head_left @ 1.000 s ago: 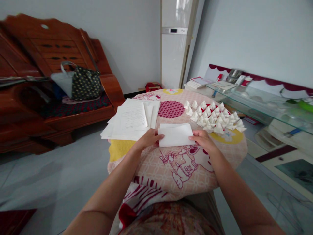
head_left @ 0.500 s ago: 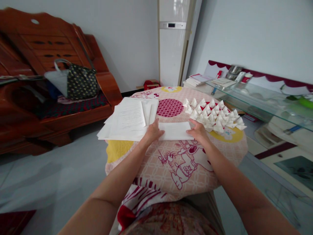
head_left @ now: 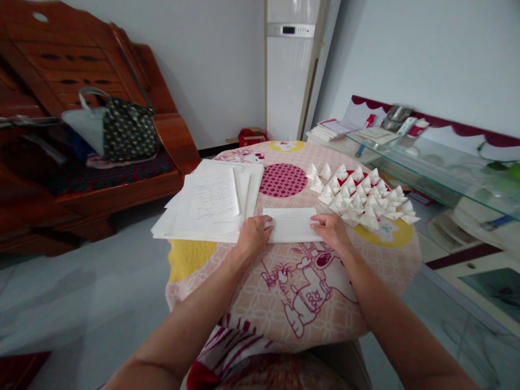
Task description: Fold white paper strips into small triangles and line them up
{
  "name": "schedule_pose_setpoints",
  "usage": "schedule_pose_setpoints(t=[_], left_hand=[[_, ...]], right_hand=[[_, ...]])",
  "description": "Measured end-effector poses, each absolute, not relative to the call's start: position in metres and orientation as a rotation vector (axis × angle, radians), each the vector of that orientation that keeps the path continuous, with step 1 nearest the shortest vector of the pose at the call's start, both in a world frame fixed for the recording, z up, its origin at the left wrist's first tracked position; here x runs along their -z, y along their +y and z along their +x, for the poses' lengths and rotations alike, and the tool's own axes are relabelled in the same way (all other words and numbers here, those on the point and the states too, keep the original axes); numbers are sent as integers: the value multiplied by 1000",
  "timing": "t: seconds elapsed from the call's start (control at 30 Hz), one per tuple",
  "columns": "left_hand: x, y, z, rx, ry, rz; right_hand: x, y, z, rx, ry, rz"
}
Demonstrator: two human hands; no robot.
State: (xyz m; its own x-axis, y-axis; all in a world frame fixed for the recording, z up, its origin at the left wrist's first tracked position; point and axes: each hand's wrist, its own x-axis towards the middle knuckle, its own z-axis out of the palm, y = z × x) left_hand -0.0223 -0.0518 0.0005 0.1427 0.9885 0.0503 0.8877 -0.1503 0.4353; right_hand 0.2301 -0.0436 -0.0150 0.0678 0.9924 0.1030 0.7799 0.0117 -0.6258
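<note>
A white folded sheet of paper lies lengthwise across the patterned cloth in front of me. My left hand grips its left end, fingers curled over the paper. At the right end, my right hand pinches the sheet between thumb and fingers. Just left of my left hand is a stack of white paper, with a handwritten sheet on top. Beyond my right hand stand several small pointed folded-paper pieces in rows.
A pink patterned cloth covers the round table. To the right runs a glass shelf with papers and metal containers. A wooden bench holding a dark patterned bag stands left. A tall white air conditioner is at the back.
Both hands stay at the ends of the folded paper, but their thumbs and fingers have shifted and curled more over it. The camera view has shifted slightly.
</note>
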Motion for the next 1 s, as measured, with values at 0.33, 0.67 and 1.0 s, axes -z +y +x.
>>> schedule_pose_setpoints(t=[0.33, 0.67, 1.0], left_hand=[[4, -53, -26, -510, 1810, 2128], [0, -54, -25, -519, 1819, 2111], [5, -54, -24, -521, 1828, 2119]], right_hand=[[11, -46, 224, -511, -1736, -1876], [10, -46, 220, -491, -1699, -1946], [6, -46, 218, -520, -1688, -1959]])
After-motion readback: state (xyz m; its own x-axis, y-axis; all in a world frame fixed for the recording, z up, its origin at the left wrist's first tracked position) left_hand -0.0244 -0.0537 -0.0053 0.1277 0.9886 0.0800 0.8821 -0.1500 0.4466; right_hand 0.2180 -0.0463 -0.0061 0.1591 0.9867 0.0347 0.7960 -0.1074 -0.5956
